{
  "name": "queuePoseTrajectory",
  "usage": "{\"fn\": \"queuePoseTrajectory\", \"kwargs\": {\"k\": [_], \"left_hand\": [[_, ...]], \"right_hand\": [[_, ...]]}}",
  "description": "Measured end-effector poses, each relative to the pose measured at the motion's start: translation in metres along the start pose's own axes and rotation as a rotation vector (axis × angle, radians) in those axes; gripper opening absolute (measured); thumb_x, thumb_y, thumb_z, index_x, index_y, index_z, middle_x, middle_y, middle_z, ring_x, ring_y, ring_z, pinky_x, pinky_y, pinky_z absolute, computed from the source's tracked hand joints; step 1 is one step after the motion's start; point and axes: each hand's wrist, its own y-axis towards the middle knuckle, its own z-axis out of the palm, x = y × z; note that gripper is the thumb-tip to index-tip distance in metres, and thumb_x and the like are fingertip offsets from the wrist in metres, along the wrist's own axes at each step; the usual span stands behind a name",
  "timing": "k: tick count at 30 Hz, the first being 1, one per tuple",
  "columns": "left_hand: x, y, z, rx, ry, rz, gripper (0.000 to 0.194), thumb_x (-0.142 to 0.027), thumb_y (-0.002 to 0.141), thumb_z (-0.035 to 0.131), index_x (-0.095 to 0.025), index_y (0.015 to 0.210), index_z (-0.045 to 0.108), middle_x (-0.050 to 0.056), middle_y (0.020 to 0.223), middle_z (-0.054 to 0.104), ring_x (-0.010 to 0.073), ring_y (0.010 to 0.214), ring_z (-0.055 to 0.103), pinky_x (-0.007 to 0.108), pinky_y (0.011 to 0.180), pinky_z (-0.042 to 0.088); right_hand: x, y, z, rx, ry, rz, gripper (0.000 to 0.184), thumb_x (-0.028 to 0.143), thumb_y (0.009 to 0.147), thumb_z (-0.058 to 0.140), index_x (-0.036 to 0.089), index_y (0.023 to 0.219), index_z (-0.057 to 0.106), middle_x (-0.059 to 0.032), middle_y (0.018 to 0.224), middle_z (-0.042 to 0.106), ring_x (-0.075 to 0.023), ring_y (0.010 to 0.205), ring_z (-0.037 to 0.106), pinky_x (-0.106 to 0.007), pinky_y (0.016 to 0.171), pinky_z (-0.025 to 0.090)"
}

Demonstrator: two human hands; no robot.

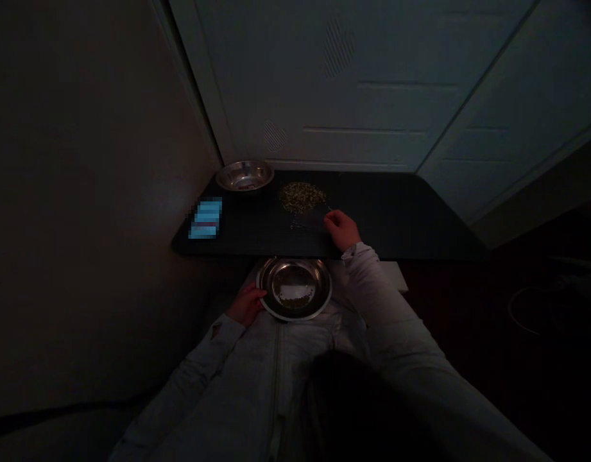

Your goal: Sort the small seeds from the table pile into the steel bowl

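My left hand (pixel 247 303) grips the left rim of a steel bowl (pixel 324 296) held on my lap just below the table edge; a few grains lie in its bottom. My right hand (pixel 342 229) rests on the dark table (pixel 396 218) with its fingers curled, beside a small scatter of grains (pixel 299 224). Whether anything is between those fingers is too dark to make out. A larger heap of greenish-brown grains (pixel 302 196) lies just beyond that hand.
A second steel bowl (pixel 244 175) stands at the table's back left. A blurred blue rectangle (pixel 206 219) lies near the left edge. A wall rises on the left, a pale panelled door behind. The scene is very dim.
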Motion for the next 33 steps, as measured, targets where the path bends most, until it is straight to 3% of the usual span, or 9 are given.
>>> {"fn": "queuePoseTrajectory", "kwargs": {"k": [17, 23, 33], "left_hand": [[-0.0015, -0.0006, 0.0019, -0.02, 0.027, -0.014, 0.039, -0.012, 0.052, 0.066, -0.017, 0.09, 0.064, 0.003, 0.075, 0.066, 0.0193, 0.073, 0.06, 0.026, 0.06, 0.046], [-0.0015, -0.0008, 0.0027, -0.042, 0.0, -0.028, 0.032, -0.011, 0.051, 0.065, -0.016, 0.083, 0.065, 0.001, 0.067, 0.065, 0.0151, 0.062, 0.059, 0.023, 0.054, 0.044], [-0.0024, 0.0003, 0.0049, -0.026, -0.025, -0.034, 0.03, -0.01, 0.048, 0.065, -0.015, 0.078, 0.065, 0.001, 0.066, 0.067, 0.0144, 0.059, 0.06, 0.022, 0.054, 0.046]], "right_hand": [[-0.0035, 0.0007, 0.0, 0.053, 0.057, 0.029, 0.014, 0.032, 0.068, 0.048, 0.02, 0.07, 0.052, 0.0019, 0.064, 0.052, -0.0128, 0.063, 0.047, -0.027, 0.064, 0.037], [-0.0026, 0.0005, 0.0, 0.041, 0.059, 0.049, 0.014, 0.031, 0.067, 0.048, 0.018, 0.069, 0.054, 0.0011, 0.063, 0.052, -0.0129, 0.063, 0.047, -0.027, 0.065, 0.038], [-0.0024, 0.0008, 0.0002, 0.02, 0.049, 0.04, 0.013, 0.031, 0.066, 0.048, 0.018, 0.068, 0.053, 0.0021, 0.062, 0.051, -0.012, 0.062, 0.046, -0.026, 0.064, 0.037]]}}
